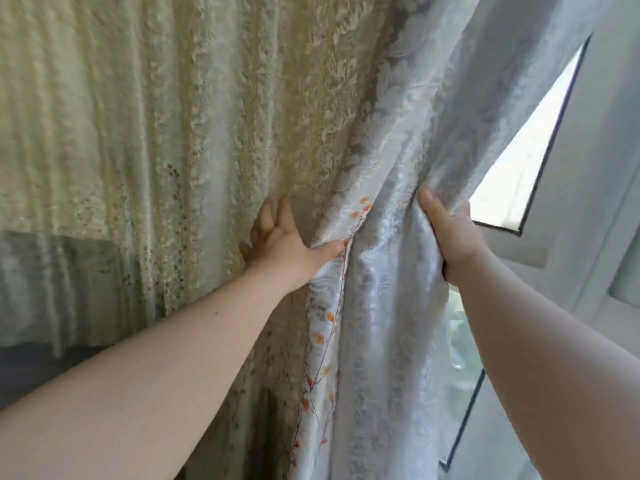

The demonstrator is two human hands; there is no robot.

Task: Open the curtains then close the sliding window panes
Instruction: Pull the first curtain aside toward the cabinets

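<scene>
A pale silver-blue curtain (391, 188) with a woven pattern and small orange flowers hangs bunched in the middle. My right hand (450, 237) grips a fold of its right edge. My left hand (280, 237) reaches under its left edge, the thumb pressing on the cloth and the fingers going behind it. To the left hangs a cream lace sheer curtain (156, 133), lit from behind. At the right a bright window pane (523, 168) with a dark seal shows past the curtain edge.
The white window frame (595, 188) fills the right side. Lower right, another glass pane (464, 348) shows blurred greenery outside. A dark grey surface (34, 368) lies at the lower left under the lace.
</scene>
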